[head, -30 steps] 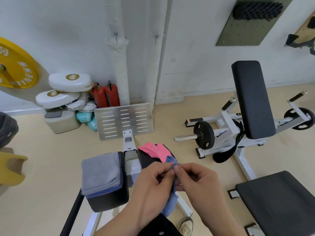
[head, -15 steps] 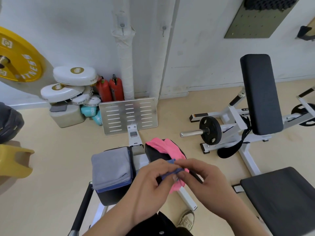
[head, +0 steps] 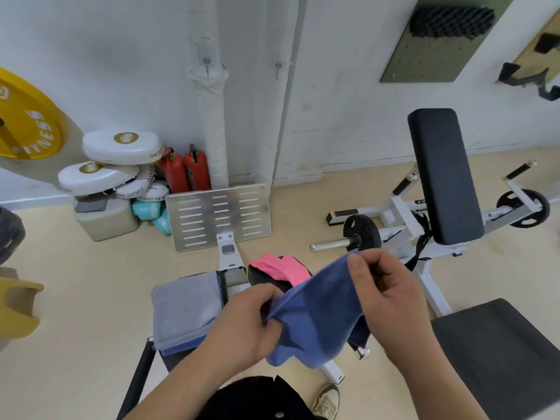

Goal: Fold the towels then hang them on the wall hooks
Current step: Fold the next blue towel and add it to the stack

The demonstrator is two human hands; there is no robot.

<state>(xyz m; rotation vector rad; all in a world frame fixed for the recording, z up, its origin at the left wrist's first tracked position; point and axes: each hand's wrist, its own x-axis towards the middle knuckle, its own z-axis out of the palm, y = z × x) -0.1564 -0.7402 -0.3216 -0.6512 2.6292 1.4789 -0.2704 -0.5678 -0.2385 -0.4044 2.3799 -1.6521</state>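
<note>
A blue towel (head: 318,316) is stretched between my hands above a gym machine. My left hand (head: 245,325) grips its lower left edge. My right hand (head: 385,295) pinches its upper right corner, held higher. A pink towel (head: 281,266) lies on a black pad behind the blue one. A folded grey towel (head: 185,310) rests on the left black pad, with a blue one showing under it. Two small wall hooks, one (head: 207,62) on the wrapped pipe and another (head: 278,68) to its right, carry nothing.
A white bench with a black backrest (head: 442,174) and weight plates stands at the right. A black seat (head: 500,353) is near right. A metal footplate (head: 218,216), red extinguishers (head: 185,171), white pads (head: 121,147) and a yellow plate (head: 27,119) line the wall.
My hands have moved apart and the blue towel has opened out from a small bunch into a spread sheet. My right hand has risen to the right.
</note>
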